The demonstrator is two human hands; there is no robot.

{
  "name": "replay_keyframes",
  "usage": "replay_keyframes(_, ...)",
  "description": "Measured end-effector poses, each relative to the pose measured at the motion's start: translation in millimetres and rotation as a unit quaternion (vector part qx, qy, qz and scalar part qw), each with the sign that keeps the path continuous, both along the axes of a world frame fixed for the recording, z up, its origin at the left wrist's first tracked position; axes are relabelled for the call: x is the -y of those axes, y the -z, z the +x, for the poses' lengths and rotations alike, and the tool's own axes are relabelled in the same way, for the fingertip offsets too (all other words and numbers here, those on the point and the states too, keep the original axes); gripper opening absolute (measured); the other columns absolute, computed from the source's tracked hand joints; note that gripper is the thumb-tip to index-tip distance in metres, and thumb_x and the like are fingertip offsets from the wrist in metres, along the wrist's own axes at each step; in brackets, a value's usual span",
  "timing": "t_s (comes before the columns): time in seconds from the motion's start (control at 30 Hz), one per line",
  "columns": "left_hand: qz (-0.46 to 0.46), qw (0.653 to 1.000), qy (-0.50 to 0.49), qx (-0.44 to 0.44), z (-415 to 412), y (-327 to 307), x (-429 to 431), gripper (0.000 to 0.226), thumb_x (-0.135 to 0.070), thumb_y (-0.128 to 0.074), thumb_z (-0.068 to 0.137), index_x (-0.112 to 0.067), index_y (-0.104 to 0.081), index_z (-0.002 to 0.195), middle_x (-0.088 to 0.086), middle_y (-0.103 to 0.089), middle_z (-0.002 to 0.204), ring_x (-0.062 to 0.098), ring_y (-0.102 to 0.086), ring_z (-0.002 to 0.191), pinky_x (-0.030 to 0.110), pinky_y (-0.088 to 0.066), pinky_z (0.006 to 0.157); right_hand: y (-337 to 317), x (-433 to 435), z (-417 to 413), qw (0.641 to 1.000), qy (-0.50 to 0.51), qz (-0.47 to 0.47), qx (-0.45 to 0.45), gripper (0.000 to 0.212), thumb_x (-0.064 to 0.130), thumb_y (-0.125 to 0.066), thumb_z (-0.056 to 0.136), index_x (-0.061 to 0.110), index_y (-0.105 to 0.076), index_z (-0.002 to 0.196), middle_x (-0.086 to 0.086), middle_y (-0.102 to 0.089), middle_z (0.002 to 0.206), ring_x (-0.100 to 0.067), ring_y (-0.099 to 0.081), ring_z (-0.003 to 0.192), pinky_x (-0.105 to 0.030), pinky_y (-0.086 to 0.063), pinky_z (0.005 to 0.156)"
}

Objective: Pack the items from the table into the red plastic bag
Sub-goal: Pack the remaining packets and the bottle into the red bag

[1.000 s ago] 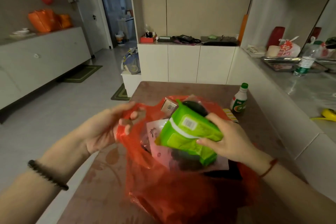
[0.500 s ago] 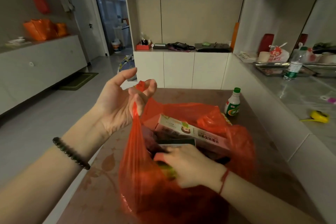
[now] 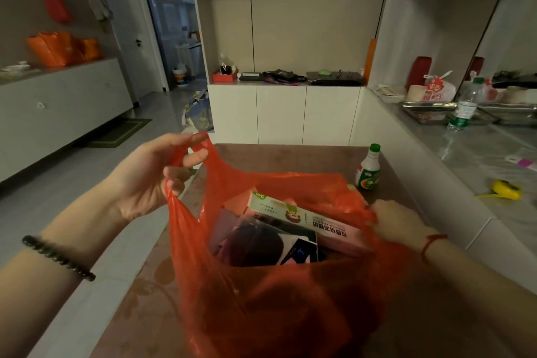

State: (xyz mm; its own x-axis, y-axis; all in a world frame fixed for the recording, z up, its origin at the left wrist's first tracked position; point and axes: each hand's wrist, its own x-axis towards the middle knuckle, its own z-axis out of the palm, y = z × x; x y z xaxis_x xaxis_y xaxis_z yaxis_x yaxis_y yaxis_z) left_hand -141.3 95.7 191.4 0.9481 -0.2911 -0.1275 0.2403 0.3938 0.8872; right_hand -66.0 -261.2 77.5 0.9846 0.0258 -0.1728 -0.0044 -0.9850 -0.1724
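The right hand, now withdrawn from inside the red plastic bag, is gripping its right rim; the left hand is pinching the handle loop, keeping the mouth open for the green-capped bottle.

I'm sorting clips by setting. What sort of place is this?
Likely a home dining or kitchen area: built-in white cabinets, a counter with trays and a water bottle, a doormat.
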Motion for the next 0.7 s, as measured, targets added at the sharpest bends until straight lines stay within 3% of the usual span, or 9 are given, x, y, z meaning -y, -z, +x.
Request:
replay_keyframes(0.07, 0.047, 0.998, -0.036, 0.002, 3, 1, -2, 0.055, -0.026, -0.091, 0.036, -0.017, -0.067, 0.084, 0.002, -0.070, 0.059, 0.002, -0.040, 0.022, 0.009, -0.039, 0.027, -20, 16, 10, 0.943, 0.042, 0.329, -0.004, 0.034, 0.016, -0.050, 0.093, 0.011, -0.056, 0.059, 0.001, -0.056, 0.042, -0.011, -0.055, 0.040, -0.019, -0.045, 0.045)
replay_keyframes(0.13, 0.121, 0.989, -0.084, 0.006, 6, 4, -4, 0.023, -0.029, -0.074, 0.066, -0.019, -0.067, 0.086, -0.001, -0.067, 0.054, 0.002, -0.037, 0.023, 0.008, -0.036, 0.028, -47, 30, 19, 0.815, 0.112, 0.567, 0.044, 0.036, 0.013, -0.042, 0.095, 0.010, -0.051, 0.061, 0.005, -0.034, 0.026, -0.007, -0.031, 0.021, -0.014, -0.035, 0.031)
replay_keyframes(0.17, 0.167, 0.980, -0.105, 0.005, 10, 5, -4, 0.012, -0.028, -0.060, 0.080, -0.020, -0.066, 0.086, -0.003, -0.065, 0.052, 0.002, -0.036, 0.024, 0.008, -0.036, 0.028, -59, 35, 22, 0.789, 0.118, 0.602, 0.042, 0.032, 0.012, -0.040, 0.094, 0.010, -0.049, 0.064, 0.005, -0.028, 0.025, -0.006, -0.024, 0.019, -0.013, -0.030, 0.029)
replay_keyframes(0.23, 0.267, 0.956, -0.117, 0.011, 20, 9, -2, 0.019, -0.028, -0.049, 0.090, -0.019, -0.066, 0.086, -0.003, -0.060, 0.049, 0.004, -0.035, 0.027, 0.013, -0.037, 0.028, -69, 45, 25, 0.847, 0.086, 0.524, -0.012, 0.027, 0.014, -0.047, 0.091, 0.010, -0.045, 0.064, 0.005, -0.031, 0.029, -0.007, -0.024, 0.021, -0.015, -0.027, 0.029)
replay_keyframes(0.33, 0.387, 0.916, -0.101, 0.032, 37, 14, 3, 0.022, -0.030, -0.052, 0.090, -0.011, -0.063, 0.094, -0.004, -0.055, 0.045, 0.006, -0.039, 0.029, 0.019, -0.043, 0.032, -84, 57, 26, 0.923, 0.048, 0.364, -0.114, 0.022, 0.032, -0.066, 0.080, 0.011, -0.060, 0.078, -0.003, -0.062, 0.055, -0.017, -0.056, 0.045, -0.025, -0.046, 0.043)
replay_keyframes(0.4, 0.480, 0.871, -0.094, 0.051, 52, 17, 5, 0.028, -0.033, -0.055, 0.089, -0.008, -0.061, 0.099, -0.005, -0.056, 0.043, 0.008, -0.047, 0.030, 0.021, -0.047, 0.035, -100, 68, 36, 0.949, 0.036, 0.306, -0.071, 0.043, 0.054, -0.065, 0.070, 0.015, -0.066, 0.088, -0.009, -0.070, 0.074, -0.025, -0.067, 0.069, -0.032, -0.053, 0.058)
replay_keyframes(0.5, 0.579, 0.805, -0.089, 0.097, 75, 17, 12, 0.029, -0.029, -0.059, 0.087, -0.008, -0.053, 0.105, 0.002, -0.064, 0.063, 0.008, -0.058, 0.037, 0.015, -0.047, 0.038, -121, 74, 62, 0.963, 0.032, 0.266, 0.038, 0.057, 0.064, -0.054, 0.069, 0.010, -0.068, 0.081, -0.011, -0.070, 0.066, -0.027, -0.067, 0.066, -0.031, -0.054, 0.056)
replay_keyframes(0.6, 0.578, 0.805, -0.051, 0.120, 97, 21, 17, 0.031, -0.013, -0.059, 0.087, -0.016, -0.048, 0.116, 0.017, -0.065, 0.090, 0.020, -0.060, 0.053, 0.018, -0.050, 0.040, -116, 74, 98, 0.960, 0.030, 0.269, 0.069, 0.041, 0.046, -0.055, 0.084, 0.006, -0.066, 0.089, -0.013, -0.069, 0.076, -0.027, -0.066, 0.071, -0.031, -0.054, 0.059)
replay_keyframes(0.7, 0.554, 0.823, 0.009, 0.124, 119, 31, 17, 0.031, -0.004, -0.055, 0.086, -0.027, -0.055, 0.106, 0.017, -0.066, 0.099, 0.016, -0.061, 0.057, 0.022, -0.054, 0.046, -86, 72, 139, 0.966, 0.044, 0.251, 0.041, 0.027, 0.031, -0.060, 0.087, 0.007, -0.061, 0.101, -0.012, -0.068, 0.089, -0.026, -0.065, 0.079, -0.030, -0.053, 0.064)
